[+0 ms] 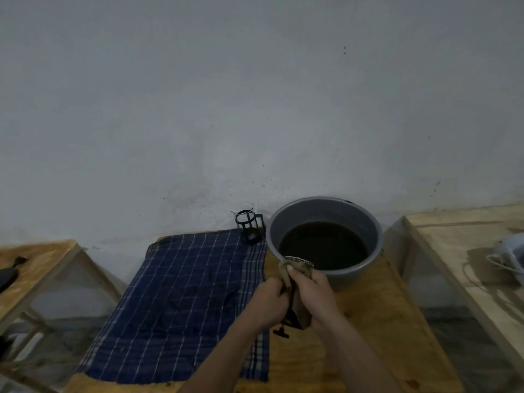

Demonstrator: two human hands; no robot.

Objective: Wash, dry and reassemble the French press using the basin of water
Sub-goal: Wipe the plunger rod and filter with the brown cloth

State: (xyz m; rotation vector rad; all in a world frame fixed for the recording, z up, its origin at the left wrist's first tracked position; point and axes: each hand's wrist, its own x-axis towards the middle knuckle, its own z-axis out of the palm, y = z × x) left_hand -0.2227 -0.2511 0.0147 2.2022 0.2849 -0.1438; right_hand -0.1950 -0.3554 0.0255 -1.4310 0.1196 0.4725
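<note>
My left hand grips the lower part of the French press plunger, whose round mesh filter disc points up near the basin's front rim. The black knob sticks out below my hands. My right hand is closed on a brownish cloth wrapped around the plunger's rod and under the filter. The grey basin holds dark water. The French press carafe in its black frame stands upright by the wall, at the far corner of the towel, left of the basin.
A blue checked towel is spread over the left part of the wooden table. Another wooden surface with a white object and cord lies right. A wooden frame with a dark object stands left. The wall is close behind.
</note>
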